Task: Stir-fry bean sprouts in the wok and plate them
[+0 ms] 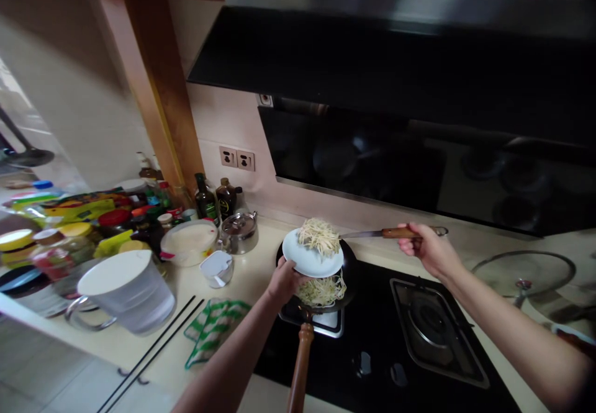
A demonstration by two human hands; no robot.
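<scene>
My left hand point(283, 281) grips the near-left edge of a pale plate point(294, 251), held tilted above a dark frying pan point(350, 276). A pile of bean sprouts point(320, 236) sits toward the plate's far side. More bean sprouts point(321, 291) lie in the pan, partly covered by the plate. Closed around a brown wooden handle, my right hand point(429, 253) holds a spatula point(365, 235) whose metal shaft reaches left to the sprouts on the plate. The spatula's head is hidden among or behind them. The pan's wooden handle point(302, 357) points toward me, held by neither hand.
Right of the pan is a second burner point(431, 320), with a glass lid point(524, 276) beyond it. Leftward stand a water pitcher point(135, 292), long chopsticks point(153, 351), a striped cloth point(216, 329), a steel pot point(239, 234) and several jars and bottles. A range hood point(372, 71) overhangs the stove.
</scene>
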